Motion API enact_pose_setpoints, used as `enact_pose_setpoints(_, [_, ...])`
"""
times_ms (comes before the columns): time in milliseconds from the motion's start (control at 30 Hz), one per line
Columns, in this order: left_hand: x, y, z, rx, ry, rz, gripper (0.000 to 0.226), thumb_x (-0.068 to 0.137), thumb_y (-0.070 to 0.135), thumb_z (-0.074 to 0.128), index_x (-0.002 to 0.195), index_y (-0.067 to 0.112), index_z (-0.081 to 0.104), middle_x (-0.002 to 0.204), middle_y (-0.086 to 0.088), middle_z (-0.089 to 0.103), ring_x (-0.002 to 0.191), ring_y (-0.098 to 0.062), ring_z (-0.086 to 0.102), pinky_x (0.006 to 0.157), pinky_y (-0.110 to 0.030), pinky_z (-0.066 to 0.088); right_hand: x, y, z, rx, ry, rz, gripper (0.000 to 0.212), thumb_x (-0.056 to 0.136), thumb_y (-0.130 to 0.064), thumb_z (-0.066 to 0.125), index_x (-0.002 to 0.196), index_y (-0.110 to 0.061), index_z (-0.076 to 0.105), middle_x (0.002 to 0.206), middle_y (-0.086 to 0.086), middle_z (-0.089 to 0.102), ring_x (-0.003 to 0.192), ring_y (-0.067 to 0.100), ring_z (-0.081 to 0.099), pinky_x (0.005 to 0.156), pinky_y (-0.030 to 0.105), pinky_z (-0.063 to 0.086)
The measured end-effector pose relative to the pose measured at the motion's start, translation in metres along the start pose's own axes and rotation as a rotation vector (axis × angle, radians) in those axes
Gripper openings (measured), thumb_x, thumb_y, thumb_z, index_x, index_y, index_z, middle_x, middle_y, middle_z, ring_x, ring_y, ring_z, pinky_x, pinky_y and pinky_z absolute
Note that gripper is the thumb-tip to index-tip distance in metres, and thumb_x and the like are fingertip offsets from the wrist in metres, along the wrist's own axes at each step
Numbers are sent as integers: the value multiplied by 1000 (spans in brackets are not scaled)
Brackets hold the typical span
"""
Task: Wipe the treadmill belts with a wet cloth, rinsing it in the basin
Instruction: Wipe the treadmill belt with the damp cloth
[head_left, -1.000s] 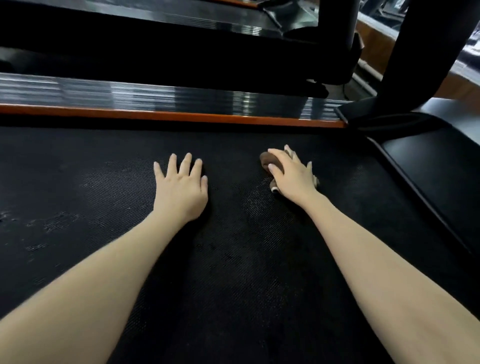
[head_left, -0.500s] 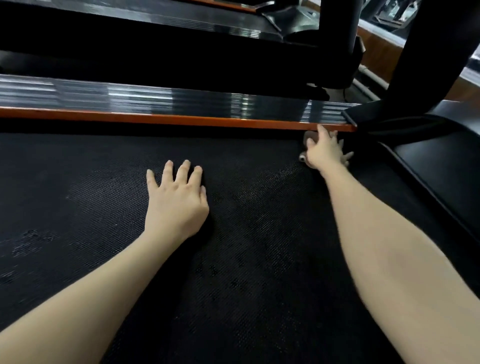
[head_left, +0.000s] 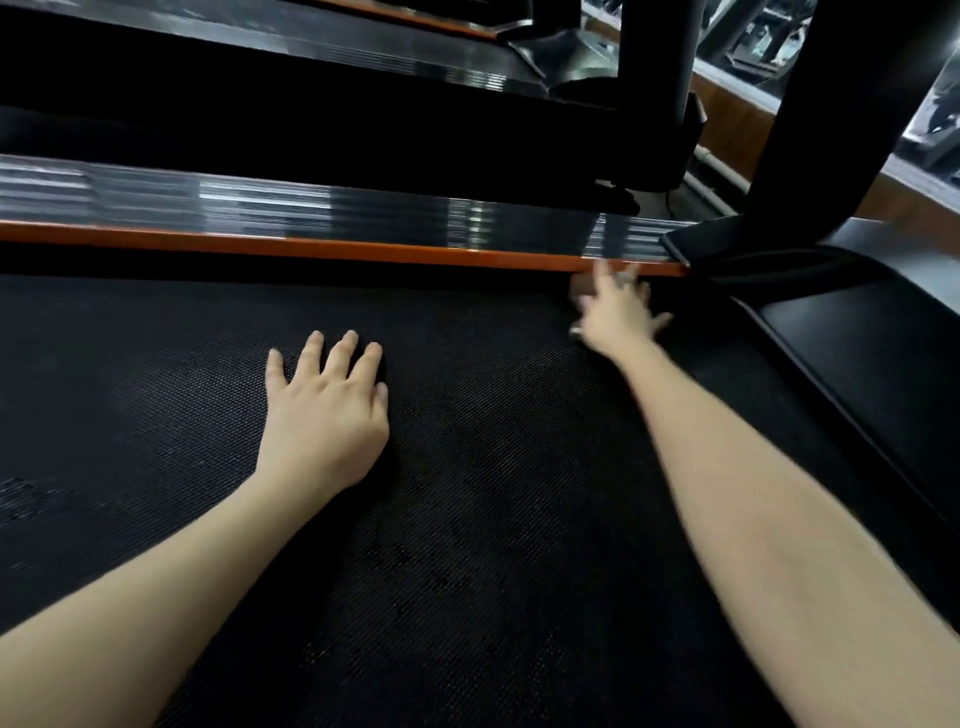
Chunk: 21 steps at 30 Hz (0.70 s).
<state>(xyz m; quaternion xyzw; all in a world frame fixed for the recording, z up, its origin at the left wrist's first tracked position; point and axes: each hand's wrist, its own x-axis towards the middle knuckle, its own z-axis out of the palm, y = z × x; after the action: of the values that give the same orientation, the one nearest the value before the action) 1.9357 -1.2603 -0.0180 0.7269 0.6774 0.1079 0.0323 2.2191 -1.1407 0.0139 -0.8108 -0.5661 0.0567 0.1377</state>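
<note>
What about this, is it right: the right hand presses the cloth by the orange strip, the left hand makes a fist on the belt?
No fist: the head view shows the left hand lying flat on the belt, fingers spread.

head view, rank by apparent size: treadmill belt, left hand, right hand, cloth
1. treadmill belt: fills most of the frame.
2. left hand: looks bigger only because it is nearer the camera.
3. right hand: farther away and blurred.
4. cloth: mostly hidden under the right hand.

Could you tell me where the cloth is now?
Head view: the cloth is under the right hand, far right on the belt, beside the orange rail.
</note>
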Motion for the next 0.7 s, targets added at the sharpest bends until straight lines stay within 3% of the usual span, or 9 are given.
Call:
enact_pose_setpoints(67, [0,2,1,17,4,2,52,99,37,24,149,24,24,158,-1,19,146,-27,8,115,-54,4,1,35,-16,29,-19,82,58,101,-28,40,151,-30,12,160,9,-6,146,34,1,111,66,5])
enact_pose_setpoints(133, [-1,3,0,16,-3,-5,51,99,36,25,148,23,26,157,-2,20,145,-28,9,115,-55,4,-12,38,-17,49,-38,21,55,102,-26,38,151,-28,14,160,10,-5,146,33,1,113,61,6])
enact_pose_setpoints(333, [-2,2,-5,-18,-48,-9,52,99,38,26,149,23,25,158,-3,17,145,-29,6,115,-56,2,-144,-4,-5,128,-184,-414,53,100,-27,42,149,-27,24,159,11,1,146,31,6,114,53,5])
enact_pose_setpoints(433, [-6,1,-6,-20,-51,2,52,99,39,27,148,23,26,158,-4,17,145,-30,6,115,-56,1,-245,6,-12,178,-213,-618,57,94,-45,44,147,-34,27,159,5,6,145,20,6,116,42,0])
enact_pose_setpoints(700, [-46,3,-26,-66,-118,10,51,99,47,24,147,31,28,158,-8,17,145,-31,7,115,-57,-1,-258,12,-8,114,-175,-561,49,96,-44,45,144,-37,34,158,2,17,146,18,12,119,43,3])
